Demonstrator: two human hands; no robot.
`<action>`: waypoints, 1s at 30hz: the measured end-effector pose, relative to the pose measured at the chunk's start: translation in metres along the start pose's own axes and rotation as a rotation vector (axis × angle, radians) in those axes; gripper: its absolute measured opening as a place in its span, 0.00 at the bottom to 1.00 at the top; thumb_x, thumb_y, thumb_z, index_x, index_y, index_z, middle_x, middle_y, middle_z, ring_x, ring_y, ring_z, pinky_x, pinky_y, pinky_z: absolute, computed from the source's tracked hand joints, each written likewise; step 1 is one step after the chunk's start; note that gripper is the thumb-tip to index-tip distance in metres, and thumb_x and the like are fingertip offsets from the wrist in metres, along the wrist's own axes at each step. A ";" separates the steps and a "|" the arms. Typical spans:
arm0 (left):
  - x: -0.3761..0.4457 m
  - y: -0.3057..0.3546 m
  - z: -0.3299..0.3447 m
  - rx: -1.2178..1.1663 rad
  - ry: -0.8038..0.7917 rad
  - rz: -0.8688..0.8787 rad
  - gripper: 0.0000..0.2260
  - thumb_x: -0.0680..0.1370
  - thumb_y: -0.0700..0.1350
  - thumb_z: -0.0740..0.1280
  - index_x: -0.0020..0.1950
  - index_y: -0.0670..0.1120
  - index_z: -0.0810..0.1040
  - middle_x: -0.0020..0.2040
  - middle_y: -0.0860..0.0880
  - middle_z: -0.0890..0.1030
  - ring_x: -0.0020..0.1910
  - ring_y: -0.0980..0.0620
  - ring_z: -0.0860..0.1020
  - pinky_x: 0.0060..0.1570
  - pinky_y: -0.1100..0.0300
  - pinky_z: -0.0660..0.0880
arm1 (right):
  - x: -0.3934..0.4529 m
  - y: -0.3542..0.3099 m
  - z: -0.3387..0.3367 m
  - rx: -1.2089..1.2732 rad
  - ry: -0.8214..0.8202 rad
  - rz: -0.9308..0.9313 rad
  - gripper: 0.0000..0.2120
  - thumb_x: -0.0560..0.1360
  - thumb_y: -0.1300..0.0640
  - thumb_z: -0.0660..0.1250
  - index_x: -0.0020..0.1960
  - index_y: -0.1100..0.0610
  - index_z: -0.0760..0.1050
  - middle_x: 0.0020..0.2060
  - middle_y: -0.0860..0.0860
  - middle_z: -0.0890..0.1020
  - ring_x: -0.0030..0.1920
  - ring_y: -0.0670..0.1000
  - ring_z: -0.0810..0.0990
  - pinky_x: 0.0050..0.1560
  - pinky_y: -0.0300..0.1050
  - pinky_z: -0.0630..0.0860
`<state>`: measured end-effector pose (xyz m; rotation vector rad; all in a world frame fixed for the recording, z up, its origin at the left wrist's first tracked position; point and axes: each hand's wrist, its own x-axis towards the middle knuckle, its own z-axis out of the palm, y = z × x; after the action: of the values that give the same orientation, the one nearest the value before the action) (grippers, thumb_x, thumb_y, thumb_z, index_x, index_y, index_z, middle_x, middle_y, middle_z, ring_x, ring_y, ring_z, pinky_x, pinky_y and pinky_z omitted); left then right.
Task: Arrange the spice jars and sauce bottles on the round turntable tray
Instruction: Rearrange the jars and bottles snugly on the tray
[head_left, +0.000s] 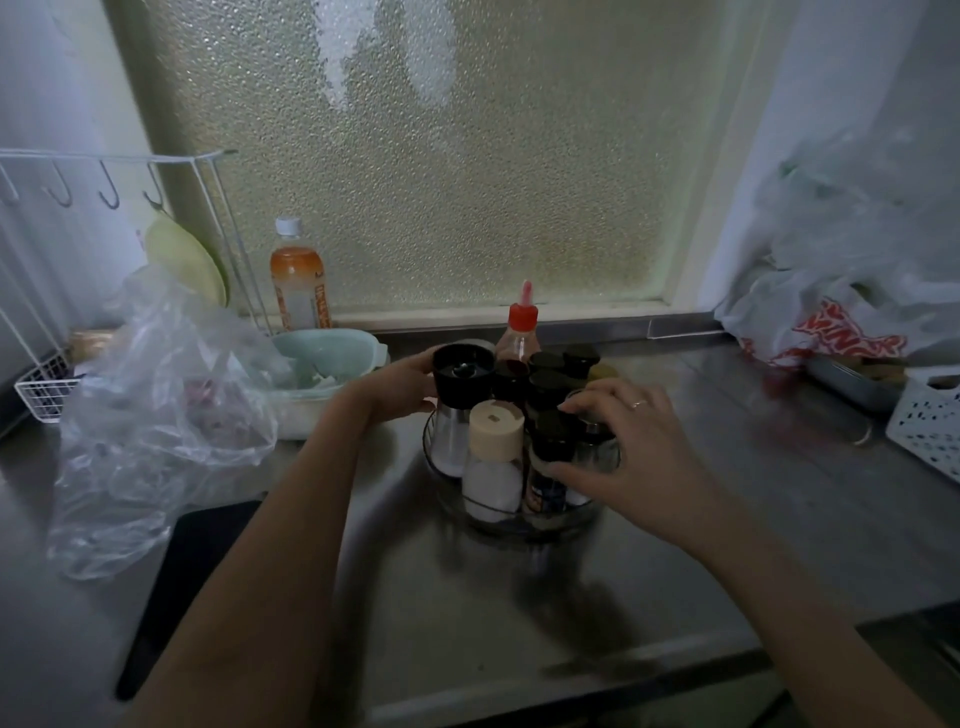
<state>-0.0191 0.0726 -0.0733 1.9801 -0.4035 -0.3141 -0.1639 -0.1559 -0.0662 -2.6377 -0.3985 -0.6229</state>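
Counter (675, 545): brushed metal, dull sheen. Tray (519, 525) at 6 o'clock of the cluster: clear glossy wall, thin dark wire rail. Jars (493, 483): clear glass or plastic, can't tell; matt black caps, one beige. Sauce bottle (519, 338) at 12: red plastic nozzle. Bag (156, 415) at 9: thin crinkled clear film. Window (441, 156): pebbled frosted glass.

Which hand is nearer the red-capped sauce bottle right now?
Left. The left hand grips the black-lidded jar just left of the red-capped sauce bottle. The right hand sits lower right, at the tray's near side.
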 end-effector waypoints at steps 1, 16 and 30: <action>0.000 0.002 0.001 -0.005 -0.016 0.029 0.21 0.76 0.29 0.61 0.67 0.44 0.67 0.46 0.54 0.76 0.44 0.58 0.78 0.36 0.72 0.76 | 0.002 0.000 0.002 -0.009 0.002 0.010 0.27 0.64 0.39 0.70 0.59 0.49 0.73 0.57 0.43 0.71 0.53 0.42 0.59 0.54 0.38 0.61; -0.049 0.035 -0.003 -0.490 0.756 0.423 0.14 0.71 0.46 0.71 0.55 0.47 0.77 0.49 0.50 0.81 0.49 0.54 0.79 0.50 0.61 0.76 | 0.010 -0.006 0.005 0.180 0.077 0.070 0.19 0.61 0.41 0.74 0.48 0.48 0.75 0.48 0.44 0.76 0.51 0.46 0.70 0.52 0.42 0.70; -0.130 0.051 0.047 -0.287 0.633 0.454 0.18 0.64 0.55 0.73 0.50 0.50 0.80 0.46 0.50 0.84 0.49 0.49 0.81 0.48 0.57 0.78 | 0.031 -0.026 0.016 0.189 -0.062 0.038 0.22 0.67 0.49 0.73 0.60 0.46 0.75 0.54 0.48 0.81 0.55 0.52 0.77 0.54 0.50 0.70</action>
<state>-0.1632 0.0679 -0.0416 1.5457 -0.3554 0.5083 -0.1411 -0.1203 -0.0561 -2.4827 -0.4038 -0.4680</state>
